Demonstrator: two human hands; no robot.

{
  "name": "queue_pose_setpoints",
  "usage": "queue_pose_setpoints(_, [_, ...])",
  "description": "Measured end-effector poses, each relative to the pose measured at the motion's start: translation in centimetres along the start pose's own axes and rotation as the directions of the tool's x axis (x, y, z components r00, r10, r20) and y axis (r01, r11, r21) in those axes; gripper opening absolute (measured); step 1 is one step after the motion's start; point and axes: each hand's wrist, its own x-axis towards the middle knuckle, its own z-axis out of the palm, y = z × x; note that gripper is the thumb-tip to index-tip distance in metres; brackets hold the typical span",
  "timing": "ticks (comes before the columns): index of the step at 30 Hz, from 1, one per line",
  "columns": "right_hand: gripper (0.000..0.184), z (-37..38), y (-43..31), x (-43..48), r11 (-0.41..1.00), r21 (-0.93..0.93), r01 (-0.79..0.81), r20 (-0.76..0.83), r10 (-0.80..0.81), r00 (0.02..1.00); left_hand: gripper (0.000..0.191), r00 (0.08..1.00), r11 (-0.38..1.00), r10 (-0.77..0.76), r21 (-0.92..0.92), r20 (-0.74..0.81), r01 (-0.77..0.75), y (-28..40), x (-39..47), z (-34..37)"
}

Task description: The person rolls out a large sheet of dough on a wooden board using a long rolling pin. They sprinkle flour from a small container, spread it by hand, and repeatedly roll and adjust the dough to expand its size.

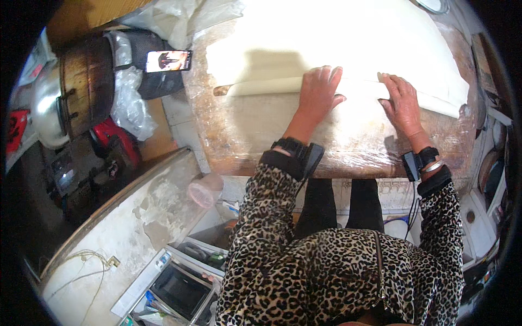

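A wide, pale sheet of dough [432,61] covers much of the floured wooden board [261,134], its upper part washed out by glare. Its near edge is wrapped around a long wooden rolling pin [221,90], whose bare left end sticks out of the roll. My left hand [322,89] lies on the wrapped pin left of the middle, fingers pointing away from me. Farther right, my right hand [397,98] rests on the same roll with its fingertips, thumb spread apart. Neither hand is closed around the pin. Both wrists wear black straps with small devices.
A lit phone [168,61] lies on a dark bag left of the board, beside crumpled clear plastic [132,102]. A round metal dish [434,5] stands at the far right. Below left are a low peeling wall [163,208] and a pink plastic container [204,191].
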Motion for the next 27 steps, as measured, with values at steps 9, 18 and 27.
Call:
queue_pose_setpoints(9, [0.06,-0.9,0.1,-1.3,0.999,-0.009,0.052,0.016,-0.052,0.999,0.054,0.995,0.997,0.064,-0.056,0.074,-0.06,-0.5,-0.5,0.4])
queue_pose_setpoints(18, [0.061,1.7,-1.4,-9.1,0.993,0.116,0.018,0.224,-0.044,0.974,0.054,0.91,0.994,-0.075,-0.041,0.408,0.1,3.9,-9.5,1.2])
queue_pose_setpoints(27, [0.05,1.4,3.6,-7.4,0.988,0.156,0.011,0.151,-0.034,0.988,0.059,0.985,0.986,-0.112,0.138,0.134,0.094,5.1,-8.7,3.6])
